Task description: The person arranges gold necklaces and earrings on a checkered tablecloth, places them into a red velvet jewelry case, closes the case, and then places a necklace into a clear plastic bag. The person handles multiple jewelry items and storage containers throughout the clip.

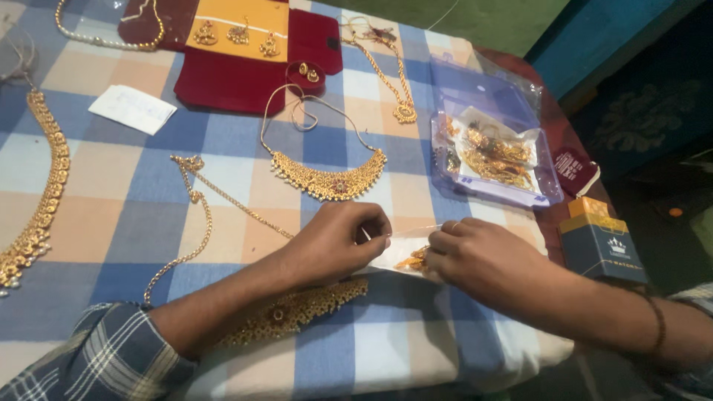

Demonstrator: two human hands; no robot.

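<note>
My left hand (pixel 338 241) and my right hand (pixel 479 252) pinch the two ends of a small clear plastic pouch (pixel 397 252) just above the checked cloth (pixel 111 208). A small gold piece (pixel 412 260) shows inside the pouch by my right fingers. Under my left forearm lies a gold necklace with a red stone (pixel 297 308). A gold choker on a cord (pixel 327 178) lies just beyond my left hand, and a thin gold chain (pixel 200 215) runs to its left.
A clear plastic box (pixel 490 141) with bagged gold jewellery sits at the right. A dark blue and gold carton (pixel 598 241) stands by the table's right edge. A maroon display pad with earrings (pixel 238 44), a long gold necklace (pixel 41 193), a pendant chain (pixel 394 82) and a white paper (pixel 132 108) lie farther back.
</note>
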